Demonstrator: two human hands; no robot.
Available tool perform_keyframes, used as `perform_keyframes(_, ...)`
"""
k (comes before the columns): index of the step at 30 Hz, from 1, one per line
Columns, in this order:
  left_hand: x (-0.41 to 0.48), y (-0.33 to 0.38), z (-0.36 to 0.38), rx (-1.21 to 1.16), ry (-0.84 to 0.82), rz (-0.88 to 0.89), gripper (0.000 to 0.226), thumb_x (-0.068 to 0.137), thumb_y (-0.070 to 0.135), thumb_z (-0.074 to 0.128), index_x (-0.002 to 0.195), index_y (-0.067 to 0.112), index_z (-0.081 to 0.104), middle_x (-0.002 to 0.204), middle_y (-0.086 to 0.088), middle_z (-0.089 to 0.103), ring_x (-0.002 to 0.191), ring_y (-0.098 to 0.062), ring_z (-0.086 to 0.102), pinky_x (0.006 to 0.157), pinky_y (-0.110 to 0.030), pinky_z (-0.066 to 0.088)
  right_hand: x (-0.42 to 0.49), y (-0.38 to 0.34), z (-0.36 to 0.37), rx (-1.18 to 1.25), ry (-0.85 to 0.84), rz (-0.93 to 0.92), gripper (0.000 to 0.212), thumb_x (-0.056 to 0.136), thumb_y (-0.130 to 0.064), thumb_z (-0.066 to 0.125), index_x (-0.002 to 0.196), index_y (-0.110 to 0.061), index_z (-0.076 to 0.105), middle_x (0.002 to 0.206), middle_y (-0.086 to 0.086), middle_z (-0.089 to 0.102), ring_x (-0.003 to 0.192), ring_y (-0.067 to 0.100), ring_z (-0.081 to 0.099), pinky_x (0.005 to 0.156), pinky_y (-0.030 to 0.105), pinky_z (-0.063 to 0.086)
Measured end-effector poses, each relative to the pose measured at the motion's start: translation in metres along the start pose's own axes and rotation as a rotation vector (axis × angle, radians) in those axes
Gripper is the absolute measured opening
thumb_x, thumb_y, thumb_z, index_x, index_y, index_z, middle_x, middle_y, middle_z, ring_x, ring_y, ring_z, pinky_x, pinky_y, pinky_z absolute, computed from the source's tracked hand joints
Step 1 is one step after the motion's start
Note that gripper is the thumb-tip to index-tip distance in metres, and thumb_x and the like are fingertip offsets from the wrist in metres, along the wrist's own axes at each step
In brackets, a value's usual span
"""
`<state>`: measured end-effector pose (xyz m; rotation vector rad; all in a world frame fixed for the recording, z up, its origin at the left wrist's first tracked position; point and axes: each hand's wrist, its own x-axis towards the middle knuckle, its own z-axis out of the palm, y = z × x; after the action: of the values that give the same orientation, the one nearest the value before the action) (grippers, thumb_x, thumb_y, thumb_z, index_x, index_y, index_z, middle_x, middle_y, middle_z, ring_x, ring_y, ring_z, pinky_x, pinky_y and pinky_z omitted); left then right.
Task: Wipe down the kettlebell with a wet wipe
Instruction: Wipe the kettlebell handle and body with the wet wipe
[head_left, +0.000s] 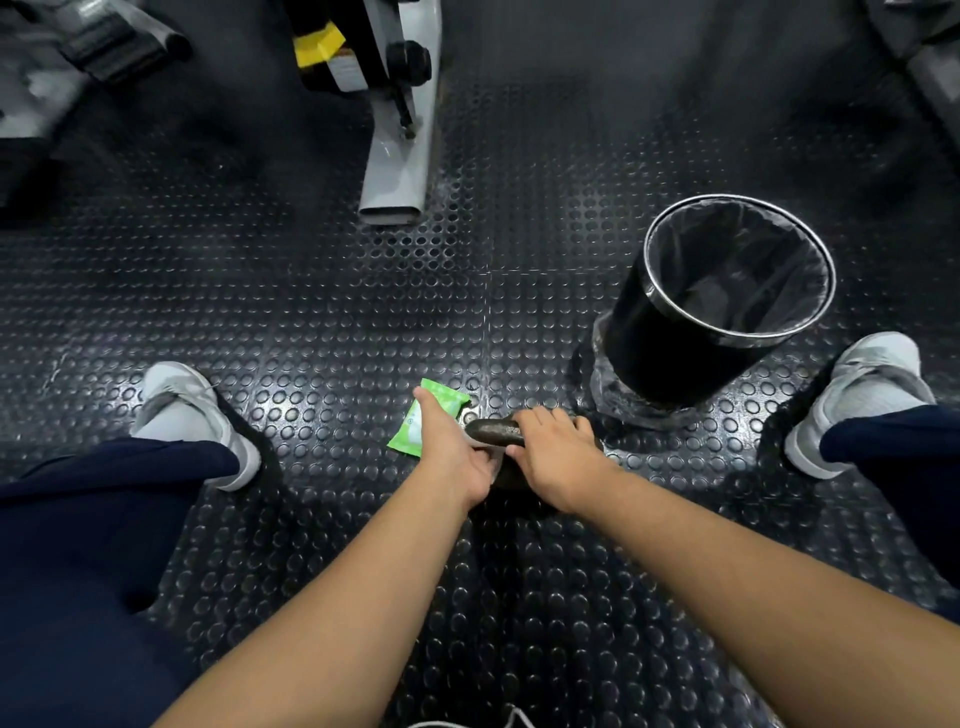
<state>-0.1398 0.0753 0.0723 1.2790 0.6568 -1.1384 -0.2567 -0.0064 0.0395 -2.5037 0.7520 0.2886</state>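
Head view, looking down at a black studded rubber floor (322, 312). Person seated or squatting, both bare forearms reaching forward from the bottom edge.

Nearest: dark navy trouser legs at left and right edges; white cord at bottom centre, partly cut off.

Middle: both hands meet at the kettlebell (491, 431), which stands on the floor between the feet, just in front of centre. Only its dark, worn handle and a bit of the body show; the rest is hidden under the hands.

Right hand (558, 460): lies over the right part of the handle, fingers (537, 418) curled down over it, holding the kettlebell.

Left hand (457, 457): at the left end of the handle, thumb and fingers closed narrowly. A small pale patch at the fingertips, against the handle, may be the wet wipe (493, 457); too small to be sure. The left index finger points forward.

Green wet-wipe packet (423, 423): flat on the floor, just beside the kettlebell on its left, partly covered by the left hand.

White-grey sneakers: left (192, 415), right (862, 395), well apart on either side.

Farther: black waste bin (675, 332) with a chrome rim and dark liner, right of the kettlebell, near it.

Farthest: grey machine frame leg (400, 156) with yellow tag, top centre.
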Motion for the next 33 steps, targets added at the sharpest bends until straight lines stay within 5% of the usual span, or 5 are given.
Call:
perform_keyframes(5, 0.019, -0.029, -0.011, 0.049, 0.006, 0.001, 0.130, 0.058, 0.106, 0.037, 0.132, 0.003, 0.065, 0.105, -0.011, 0.072, 0.091, -0.027, 0.067, 0.084, -0.037, 0.058, -0.004, 0.003, -0.003, -0.019, -0.014, -0.031, 0.037, 0.107, -0.042, 0.040, 0.138, -0.022, 0.044, 0.136, -0.002, 0.050, 0.125, 0.021, 0.043, 0.113, 0.049, 0.028)
perform_keyframes(12, 0.006, -0.010, 0.003, 0.031, -0.064, -0.013, 0.106, 0.070, 0.099, 0.042, 0.109, 0.002, 0.058, 0.121, -0.025, 0.069, 0.112, -0.040, 0.069, 0.105, -0.047, 0.051, -0.004, 0.006, 0.001, -0.013, -0.004, -0.040, 0.036, 0.107, -0.042, 0.038, 0.135, -0.021, 0.044, 0.134, -0.001, 0.050, 0.122, 0.021, 0.042, 0.108, 0.046, 0.029)
perform_keyframes(19, 0.017, -0.022, -0.008, 0.022, -0.063, -0.001, 0.121, 0.065, 0.101, 0.044, 0.130, 0.001, 0.064, 0.104, -0.012, 0.071, 0.082, -0.023, 0.061, 0.067, -0.030, 0.049, -0.006, 0.010, -0.004, -0.032, -0.008, -0.076, 0.039, 0.107, -0.043, 0.037, 0.139, -0.021, 0.044, 0.137, -0.002, 0.050, 0.125, 0.019, 0.042, 0.114, 0.046, 0.028)
perform_keyframes(27, 0.014, 0.001, -0.003, 0.045, -0.111, 0.015, 0.101, 0.081, 0.093, 0.038, 0.124, 0.005, 0.065, 0.109, -0.021, 0.076, 0.107, -0.038, 0.071, 0.107, -0.051, 0.049, -0.008, 0.015, -0.004, -0.026, -0.011, -0.077, 0.041, 0.106, -0.048, 0.039, 0.138, -0.022, 0.045, 0.133, -0.002, 0.050, 0.123, 0.019, 0.043, 0.114, 0.045, 0.028)
perform_keyframes(33, 0.013, -0.011, -0.005, 0.111, -0.055, 0.019, 0.097, 0.080, 0.092, 0.041, 0.112, 0.005, 0.071, 0.093, -0.012, 0.078, 0.084, -0.029, 0.072, 0.077, -0.039, 0.057, -0.006, 0.012, -0.004, -0.026, -0.039, -0.088, 0.045, 0.105, -0.052, 0.037, 0.137, -0.021, 0.044, 0.132, -0.001, 0.050, 0.124, 0.021, 0.043, 0.115, 0.047, 0.027)
